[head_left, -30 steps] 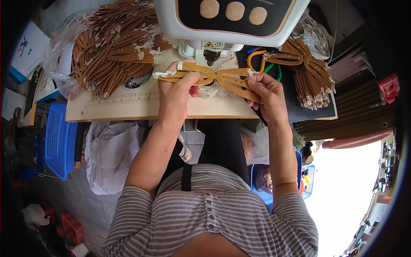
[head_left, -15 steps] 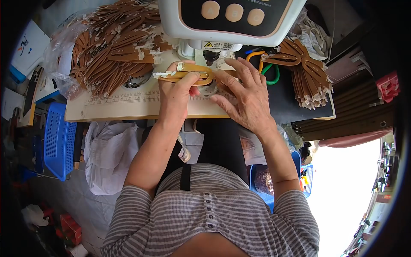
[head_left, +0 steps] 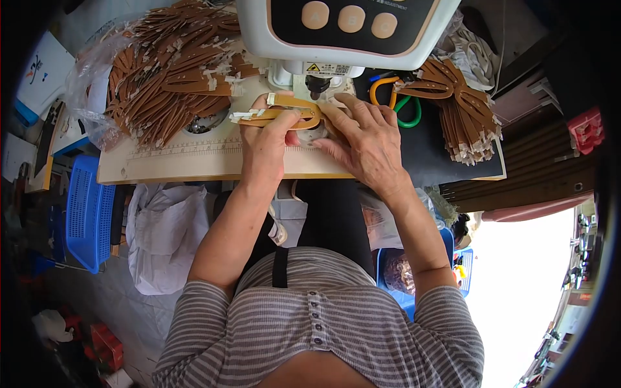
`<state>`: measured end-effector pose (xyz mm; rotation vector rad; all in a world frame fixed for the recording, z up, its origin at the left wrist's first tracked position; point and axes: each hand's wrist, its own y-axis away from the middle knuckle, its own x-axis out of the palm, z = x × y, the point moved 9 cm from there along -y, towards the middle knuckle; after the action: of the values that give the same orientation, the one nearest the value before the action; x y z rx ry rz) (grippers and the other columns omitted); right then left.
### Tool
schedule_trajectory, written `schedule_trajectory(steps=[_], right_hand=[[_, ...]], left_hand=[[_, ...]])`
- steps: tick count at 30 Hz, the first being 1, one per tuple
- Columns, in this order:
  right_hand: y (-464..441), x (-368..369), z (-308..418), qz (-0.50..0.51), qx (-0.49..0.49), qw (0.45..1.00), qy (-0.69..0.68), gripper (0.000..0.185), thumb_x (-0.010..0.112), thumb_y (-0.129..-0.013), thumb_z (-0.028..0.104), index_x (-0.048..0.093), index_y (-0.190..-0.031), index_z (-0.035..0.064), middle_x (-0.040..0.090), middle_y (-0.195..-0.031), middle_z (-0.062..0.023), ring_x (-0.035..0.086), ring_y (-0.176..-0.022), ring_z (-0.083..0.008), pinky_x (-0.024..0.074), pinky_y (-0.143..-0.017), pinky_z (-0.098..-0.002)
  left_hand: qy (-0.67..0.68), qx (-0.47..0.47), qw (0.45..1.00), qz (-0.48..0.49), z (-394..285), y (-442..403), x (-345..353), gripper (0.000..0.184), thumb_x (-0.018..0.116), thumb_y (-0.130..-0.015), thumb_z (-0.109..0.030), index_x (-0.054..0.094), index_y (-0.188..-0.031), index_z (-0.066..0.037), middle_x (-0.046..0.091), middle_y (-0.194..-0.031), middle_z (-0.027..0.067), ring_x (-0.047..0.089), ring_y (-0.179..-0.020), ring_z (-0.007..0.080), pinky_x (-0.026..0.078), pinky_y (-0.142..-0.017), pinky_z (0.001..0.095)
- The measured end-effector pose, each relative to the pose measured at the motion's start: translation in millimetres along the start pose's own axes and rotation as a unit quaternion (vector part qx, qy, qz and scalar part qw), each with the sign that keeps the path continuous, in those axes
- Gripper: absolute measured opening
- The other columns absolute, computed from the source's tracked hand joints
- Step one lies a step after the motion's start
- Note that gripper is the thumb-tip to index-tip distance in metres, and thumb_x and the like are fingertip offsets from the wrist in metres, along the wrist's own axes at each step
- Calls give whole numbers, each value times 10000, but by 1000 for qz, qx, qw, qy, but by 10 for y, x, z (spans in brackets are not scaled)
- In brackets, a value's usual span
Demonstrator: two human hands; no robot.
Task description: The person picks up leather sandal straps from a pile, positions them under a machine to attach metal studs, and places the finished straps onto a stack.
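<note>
My left hand [head_left: 264, 139] pinches a tan leather strap piece [head_left: 294, 102], with the thumb on top. The piece is looped, has a rounded right end and carries whitish tape at its left ends. My right hand [head_left: 372, 145] lies just right of it, fingers bent over a brown leather strap [head_left: 334, 131] that they mostly cover. Whether the two straps are joined, I cannot tell. Directly above both hands is the dark nozzle [head_left: 317, 86] of a white machine [head_left: 252, 39].
Brown strap pieces [head_left: 174, 77] are heaped on the left of the worktable [head_left: 194, 165], which has a printed ruler. A second bundle [head_left: 462, 116] lies at right, beside orange- and green-handled scissors [head_left: 409, 113]. A blue basket [head_left: 90, 213] stands lower left.
My right hand has moved slightly left and its fingers have drawn closer together over the brown strap. My left hand and the tan piece have hardly moved.
</note>
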<state>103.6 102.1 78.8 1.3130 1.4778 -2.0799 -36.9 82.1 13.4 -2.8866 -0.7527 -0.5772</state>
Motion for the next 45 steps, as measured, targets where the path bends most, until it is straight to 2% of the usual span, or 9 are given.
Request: schedule_trajectory(steps=[2, 8, 11, 17, 23, 32, 35, 41, 45], right_hand=[[27, 28, -36, 15, 23, 999, -28, 427, 643, -733, 407, 593, -1096, 187, 557, -1065, -60, 542, -908, -231, 374, -795, -390], [20, 16, 29, 35, -29, 999, 17, 466, 640, -757, 354, 542, -1198, 233, 558, -1053, -50, 531, -902, -222, 378, -779, -375], [16, -5, 54, 41, -42, 998, 39, 456, 645, -758, 300, 544, -1197, 229, 557, -1060, -42, 526, -909, -219, 383, -781, -367], [95, -71, -76, 1, 22, 999, -41, 452, 637, -707, 140, 573, -1153, 170, 571, -1041, -41, 544, -914, -220, 391, -808, -357], [109, -50, -112, -1, -11, 1000, -13, 452, 610, -696, 85, 573, -1143, 138, 582, -1007, -49, 550, -910, -220, 392, -813, -348], [74, -7, -20, 57, -28, 997, 53, 598, 577, -731, 103, 468, -1264, 353, 537, -1099, -51, 533, -932, -214, 388, -793, -366], [80, 48, -15, 79, -22, 996, 27, 584, 563, -742, 69, 483, -1254, 340, 542, -1094, -55, 534, -930, -225, 394, -789, -365], [90, 165, -130, 129, 66, 966, -215, 521, 545, -768, 17, 517, -1222, 271, 541, -1109, -63, 540, -947, -250, 405, -780, -350], [68, 91, -117, 101, 57, 975, -191, 497, 547, -760, 13, 532, -1202, 238, 540, -1121, -59, 545, -955, -244, 414, -776, -350]], left_hand=[[5, 2, 1000, 1, 21, -1, -10, 264, 589, -756, -45, 572, -1018, -19, 580, -768, 30, 454, -528, 62, 366, -486, 177], [22, 5, 1000, 7, 4, 0, 1, 253, 608, -758, -50, 577, -1008, -28, 579, -758, 22, 446, -516, 56, 361, -482, 175], [5, 7, 1000, -1, -19, 10, 23, 249, 630, -754, -59, 579, -997, -33, 581, -755, 17, 441, -515, 51, 354, -477, 173], [-5, 0, 1000, -3, 4, 7, 2, 239, 639, -751, -69, 581, -981, -40, 595, -749, 23, 432, -508, 49, 347, -471, 172], [1, -7, 1000, -3, 5, -9, 3, 247, 631, -748, -68, 582, -988, -40, 600, -750, 28, 428, -508, 51, 347, -474, 172], [-4, 8, 1000, 3, -7, 2, 2, 233, 599, -768, -69, 573, -995, -26, 609, -782, 48, 450, -542, 55, 350, -480, 169], [1, 15, 1000, 12, -11, 10, 20, 228, 591, -773, -74, 568, -993, -20, 607, -792, 51, 462, -560, 56, 355, -483, 172], [-4, 20, 1000, 13, -23, 13, 26, 223, 584, -773, -75, 563, -988, -20, 607, -796, 52, 465, -562, 57, 355, -484, 171], [-6, 16, 1000, 1, -17, 13, 7, 230, 588, -766, -77, 565, -989, -25, 608, -778, 49, 454, -535, 57, 345, -478, 170]])
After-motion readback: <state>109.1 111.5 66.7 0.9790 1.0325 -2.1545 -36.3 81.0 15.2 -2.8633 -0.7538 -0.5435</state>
